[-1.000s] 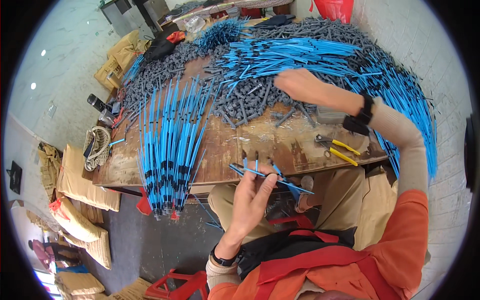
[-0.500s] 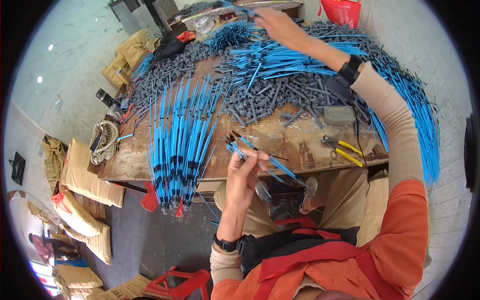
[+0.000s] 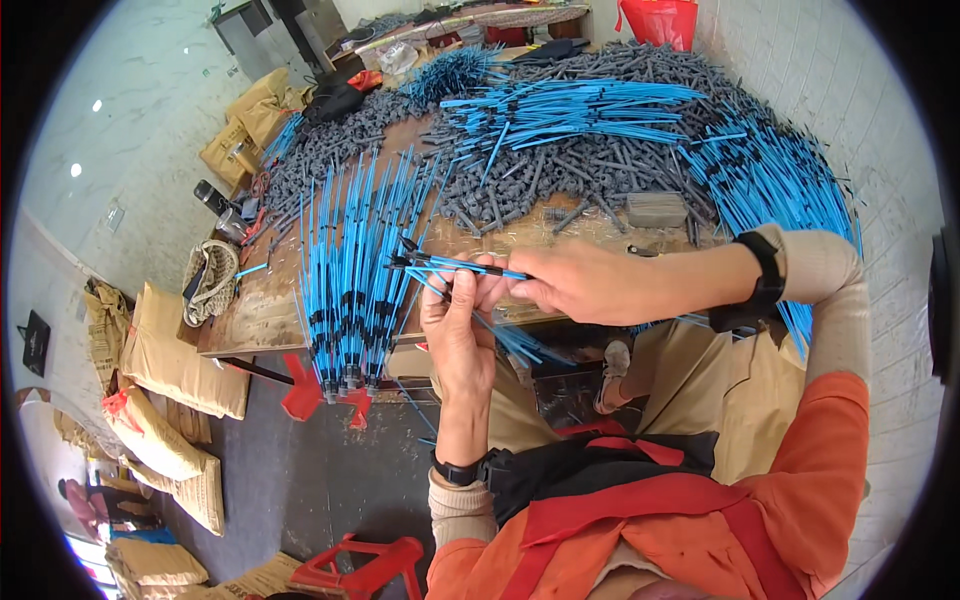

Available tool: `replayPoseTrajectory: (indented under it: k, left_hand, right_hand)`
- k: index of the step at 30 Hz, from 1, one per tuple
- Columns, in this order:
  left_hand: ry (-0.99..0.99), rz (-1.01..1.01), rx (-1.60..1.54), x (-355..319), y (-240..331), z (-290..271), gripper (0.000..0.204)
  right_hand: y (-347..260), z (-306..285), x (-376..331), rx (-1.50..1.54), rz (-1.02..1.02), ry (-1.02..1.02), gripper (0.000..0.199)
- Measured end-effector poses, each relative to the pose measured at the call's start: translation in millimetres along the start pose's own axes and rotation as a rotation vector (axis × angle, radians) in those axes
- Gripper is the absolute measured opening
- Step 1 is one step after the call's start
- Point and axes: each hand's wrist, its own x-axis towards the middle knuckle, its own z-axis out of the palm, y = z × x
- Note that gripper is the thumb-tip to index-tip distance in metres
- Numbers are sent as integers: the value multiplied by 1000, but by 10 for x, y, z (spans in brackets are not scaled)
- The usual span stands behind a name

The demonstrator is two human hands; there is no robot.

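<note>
My left hand [image 3: 462, 315] is closed around a few thin blue rods [image 3: 428, 262] with black ends, above the table's near edge. My right hand [image 3: 580, 282] is beside it, its fingertips pinching the right end of a blue rod that lies across the left fingers. Black bands show along that rod, and its black tips point left. To the left of my hands, a fanned bundle of similar blue rods [image 3: 355, 260] with black bands lies on the table, overhanging the near edge.
Heaps of grey plastic plugs [image 3: 530, 190] cover the far table [image 3: 260, 315]. Blue rods [image 3: 580, 110] lie on them, and another pile [image 3: 780, 190] spreads down the right side. A grey block [image 3: 656, 209] sits near the right forearm. Tan sacks [image 3: 180, 365] and red stools [image 3: 365, 570] stand left.
My right hand has come down from the far side of the table to meet my left hand. The left hand has shifted slightly, and the rods in it now point left.
</note>
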Motion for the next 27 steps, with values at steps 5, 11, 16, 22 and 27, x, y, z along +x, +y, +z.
replayPoseTrajectory:
  k: [5, 11, 16, 22, 27]
  left_hand:
    - [-73, 13, 318, 31, 40, -232, 16]
    - [-204, -303, 45, -125, 288, 67, 8]
    - [-573, -432, -63, -5, 148, -320, 11]
    - [-577, -327, -196, 200, -2, -516, 19]
    - [-175, -294, -140, 487, -128, -377, 27]
  right_hand:
    - [219, 77, 76, -185, -9, 46, 18]
    - [1656, -407, 1143, -781, -153, 228, 9]
    - [2969, -766, 1722, -1127, -166, 492, 11]
    - [3177, -1066, 1666, -1260, -131, 443, 23]
    - [2484, -1650, 1239, -1382, -140, 558, 24]
